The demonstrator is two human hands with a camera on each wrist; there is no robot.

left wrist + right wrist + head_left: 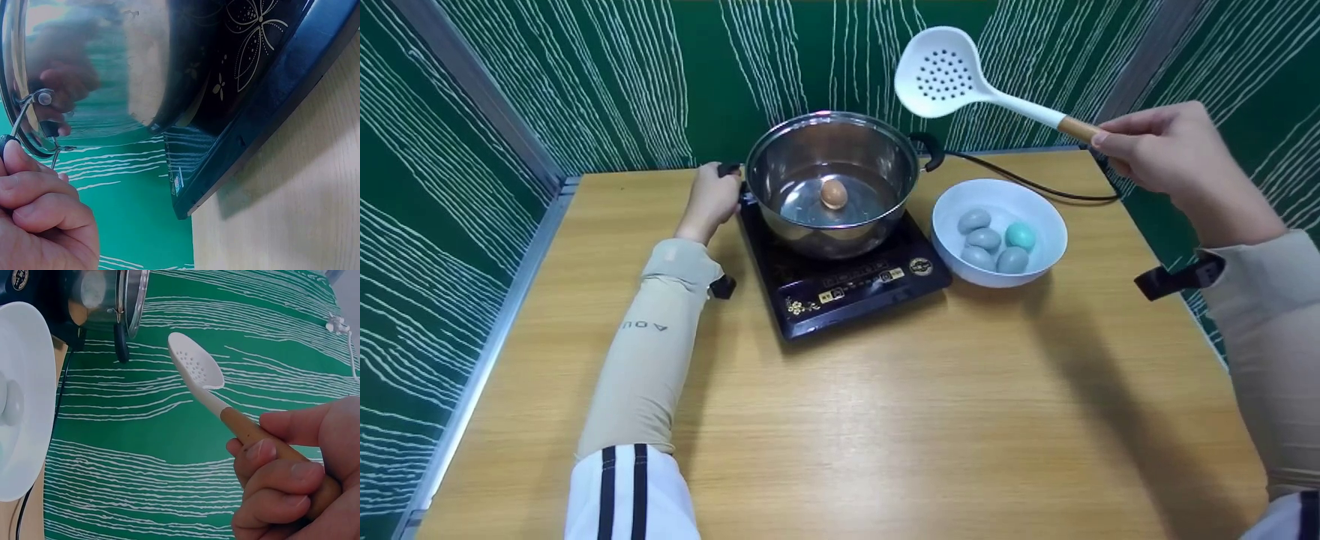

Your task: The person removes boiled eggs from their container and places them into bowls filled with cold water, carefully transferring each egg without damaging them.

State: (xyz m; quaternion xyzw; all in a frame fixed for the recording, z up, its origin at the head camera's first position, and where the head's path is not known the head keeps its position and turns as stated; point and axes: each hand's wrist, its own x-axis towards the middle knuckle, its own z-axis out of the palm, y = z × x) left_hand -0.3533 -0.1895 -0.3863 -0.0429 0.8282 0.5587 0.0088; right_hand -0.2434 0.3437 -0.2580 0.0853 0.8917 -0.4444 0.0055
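My left hand (712, 199) grips the black side handle of a steel pot (840, 241); in the left wrist view its curled fingers (50, 211) close round that handle. One brown egg (833, 194) lies in the water inside the pot. My right hand (1166, 150) holds a white slotted skimmer (941, 73) by its wooden handle, raised above and to the right of the pot. Nothing lies on the skimmer's perforated head. Below it, a white bowl (1000, 277) holds several grey-blue eggs (983, 239) and one turquoise egg (1020, 236).
The pot stands on a black induction cooker (862, 292), and the bowl sits right beside it. A black cord (1035, 186) runs behind the bowl toward the right edge. Wooden table surface (900, 420) stretches in front, with green, white-streaked walls (600, 82) around.
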